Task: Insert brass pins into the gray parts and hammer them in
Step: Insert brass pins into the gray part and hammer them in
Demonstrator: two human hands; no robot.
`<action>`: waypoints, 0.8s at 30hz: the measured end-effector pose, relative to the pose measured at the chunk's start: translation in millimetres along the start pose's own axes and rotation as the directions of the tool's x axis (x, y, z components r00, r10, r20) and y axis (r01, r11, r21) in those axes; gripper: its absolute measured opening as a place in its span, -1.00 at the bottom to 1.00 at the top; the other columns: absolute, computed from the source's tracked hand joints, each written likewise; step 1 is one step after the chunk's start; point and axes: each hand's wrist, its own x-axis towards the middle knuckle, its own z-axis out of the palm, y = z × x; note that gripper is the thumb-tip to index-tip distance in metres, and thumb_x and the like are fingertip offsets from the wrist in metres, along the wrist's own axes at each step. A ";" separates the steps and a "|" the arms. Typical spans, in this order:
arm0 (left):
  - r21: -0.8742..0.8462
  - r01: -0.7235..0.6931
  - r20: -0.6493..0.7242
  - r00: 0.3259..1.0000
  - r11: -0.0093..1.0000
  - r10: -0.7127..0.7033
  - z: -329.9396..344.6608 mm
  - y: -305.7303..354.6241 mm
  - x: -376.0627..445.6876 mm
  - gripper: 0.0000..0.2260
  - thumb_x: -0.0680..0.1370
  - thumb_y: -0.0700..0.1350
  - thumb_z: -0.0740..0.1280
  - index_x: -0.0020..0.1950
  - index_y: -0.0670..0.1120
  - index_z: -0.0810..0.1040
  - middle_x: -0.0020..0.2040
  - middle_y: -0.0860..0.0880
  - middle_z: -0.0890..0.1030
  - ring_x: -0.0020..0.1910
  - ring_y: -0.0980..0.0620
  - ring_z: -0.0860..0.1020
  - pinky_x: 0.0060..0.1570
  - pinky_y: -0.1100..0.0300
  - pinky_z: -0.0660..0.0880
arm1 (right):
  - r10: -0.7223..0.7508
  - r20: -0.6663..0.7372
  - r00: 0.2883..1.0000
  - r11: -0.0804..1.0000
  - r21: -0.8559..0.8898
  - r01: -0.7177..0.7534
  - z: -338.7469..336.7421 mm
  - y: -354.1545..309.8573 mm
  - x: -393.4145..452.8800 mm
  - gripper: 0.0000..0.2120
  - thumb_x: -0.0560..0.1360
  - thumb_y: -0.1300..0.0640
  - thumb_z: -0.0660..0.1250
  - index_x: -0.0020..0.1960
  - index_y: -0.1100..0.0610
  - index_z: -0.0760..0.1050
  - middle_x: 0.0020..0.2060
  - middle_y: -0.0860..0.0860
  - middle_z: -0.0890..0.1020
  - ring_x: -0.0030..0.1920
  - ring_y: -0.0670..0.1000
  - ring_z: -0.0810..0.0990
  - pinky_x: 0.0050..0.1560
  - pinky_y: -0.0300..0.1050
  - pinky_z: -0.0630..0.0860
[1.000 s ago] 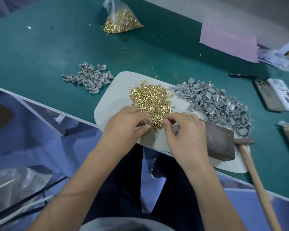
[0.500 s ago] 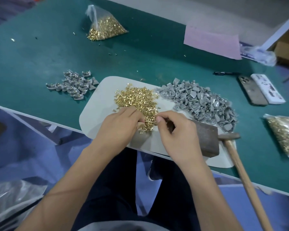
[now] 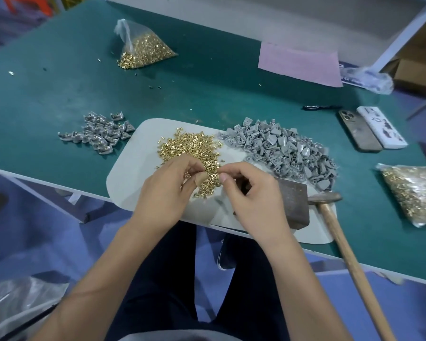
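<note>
At the centre of the frame, your left hand (image 3: 169, 190) and right hand (image 3: 253, 193) meet over the near edge of the loose brass pin pile (image 3: 192, 153), which lies on a pale mat (image 3: 130, 173) on the green table (image 3: 47, 99). Your left fingers are curled and pinch something small at their tips, too small to name. Your right thumb and forefinger pinch toward it, the other fingers curled; what they hold is hidden. Right of the pins, partly on the mat, sits the heap of gray parts (image 3: 280, 148). Just right of your right hand stands a dark metal block (image 3: 294, 205), and the hammer (image 3: 330, 207) rests beside it, its wooden handle running to the lower right. At left centre lies a smaller cluster of gray parts (image 3: 99, 132), shinier than the heap. A bag of brass pins (image 3: 143, 49) sits upper left, another bag of pins (image 3: 413, 193) at the right edge. 2 phones (image 3: 371, 130) lie at the upper right.
</note>
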 end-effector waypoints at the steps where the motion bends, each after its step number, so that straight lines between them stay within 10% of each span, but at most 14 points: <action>1: 0.026 0.002 -0.011 1.000 1.000 -0.001 1.4 1.8 1.6 -0.94 0.59 0.12 0.31 0.02 0.19 0.46 -0.06 0.25 0.55 -0.07 0.30 0.48 -0.15 0.23 0.44 | -0.010 0.007 1.000 1.000 0.001 0.010 0.0 -0.1 -0.2 -0.88 0.57 0.17 0.42 0.02 -0.02 0.68 -0.13 -0.18 0.69 -0.04 -0.07 0.65 0.00 -0.21 0.54; 6: 0.151 0.096 0.027 0.994 0.984 -0.101 3.6 5.8 10.2 -0.86 0.55 0.12 0.40 0.02 0.15 0.50 -0.14 0.22 0.59 -0.19 0.28 0.51 -0.20 0.18 0.41 | -0.047 0.023 0.999 0.998 -0.030 0.048 -1.7 -0.7 -0.6 -0.88 0.57 0.18 0.42 0.03 0.00 0.67 -0.10 -0.18 0.69 0.00 -0.07 0.63 0.06 -0.06 0.56; 9: -0.178 0.151 0.057 0.988 0.972 -0.143 2.8 14.4 10.4 -0.88 0.51 0.06 0.47 -0.03 0.11 0.58 -0.17 0.19 0.65 -0.30 0.22 0.54 -0.26 0.23 0.45 | -0.079 0.012 0.997 0.996 -0.028 0.079 -5.9 -4.1 -1.3 -0.86 0.56 0.19 0.44 0.05 -0.01 0.67 -0.11 -0.18 0.68 -0.02 -0.08 0.64 0.03 -0.09 0.56; 12: -0.601 0.219 0.130 0.976 0.769 -0.177 5.5 31.8 9.5 -0.87 0.50 0.03 0.48 -0.03 0.01 0.65 -0.27 0.14 0.66 -0.34 0.23 0.55 -0.32 0.40 0.43 | -0.053 -0.018 0.998 0.992 0.117 0.055 -11.9 -9.4 -3.5 -0.81 0.53 0.16 0.48 0.09 -0.07 0.63 -0.13 -0.13 0.67 -0.11 -0.02 0.63 -0.07 -0.12 0.55; 17: -0.766 0.447 0.381 0.894 0.461 -0.234 17.4 54.0 14.1 -0.67 0.39 0.21 0.45 -0.05 -0.01 0.66 -0.38 0.14 0.42 -0.45 0.18 0.25 -0.48 0.34 0.19 | -0.079 -0.160 0.984 0.986 0.130 0.100 -23.7 -12.4 -3.7 -0.86 0.48 0.15 0.55 -0.03 -0.05 0.69 -0.17 -0.10 0.70 -0.15 -0.02 0.64 -0.11 -0.12 0.57; 24: -0.693 0.283 0.258 0.956 0.663 -0.139 38.7 74.7 27.4 -0.86 0.55 0.04 0.42 -0.13 0.02 0.71 -0.40 0.17 0.56 -0.46 0.21 0.42 -0.45 0.42 0.31 | -0.191 -0.313 0.930 0.981 -0.097 0.169 -46.8 4.4 -12.0 -0.93 0.56 0.19 0.46 -0.03 0.03 0.65 -0.14 -0.14 0.66 -0.09 -0.08 0.63 -0.07 -0.33 0.47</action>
